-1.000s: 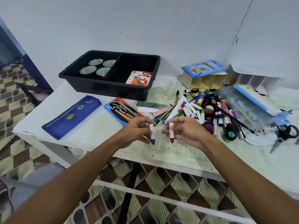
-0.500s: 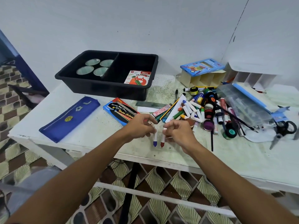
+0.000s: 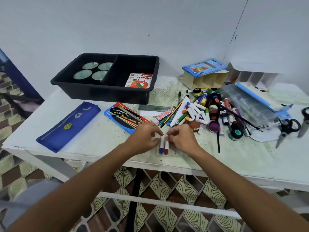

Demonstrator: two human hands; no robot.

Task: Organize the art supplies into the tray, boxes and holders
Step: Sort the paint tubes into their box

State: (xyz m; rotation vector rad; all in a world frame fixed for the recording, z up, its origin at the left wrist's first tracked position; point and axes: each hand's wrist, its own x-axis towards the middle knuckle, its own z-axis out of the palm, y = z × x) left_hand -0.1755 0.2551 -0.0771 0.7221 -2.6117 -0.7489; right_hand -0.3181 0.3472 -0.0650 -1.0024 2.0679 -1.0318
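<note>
Looking down from the head camera, two bare forearms reach over a pale worktop (image 3: 100,138). The left hand (image 3: 144,138) pinches a blue-tipped crayon (image 3: 161,147) and the right hand (image 3: 181,138) pinches a red-tipped crayon (image 3: 166,147), fingers curled round the upper ends. A second ago the crayons were held apart; half a second ago they were closing in; now they stand side by side, touching, tips down near the worktop's near edge.

At the far left sits a black tray (image 3: 107,92) holding four round cups (image 3: 93,71) in its left compartment and a box labelled "OIL PASTELS" (image 3: 138,80) in its right. Nearer lies a red and blue box reading "Water Colour" (image 3: 123,117), and left of it a blue pencil pouch (image 3: 68,126). To the right a heap of crayons, markers and paint pots (image 3: 209,113) spreads beside a clear plastic case (image 3: 247,104) and black scissors (image 3: 287,128). A blue box (image 3: 204,66), its writing too small to read, lies on a cream cardboard holder (image 3: 205,80).
</note>
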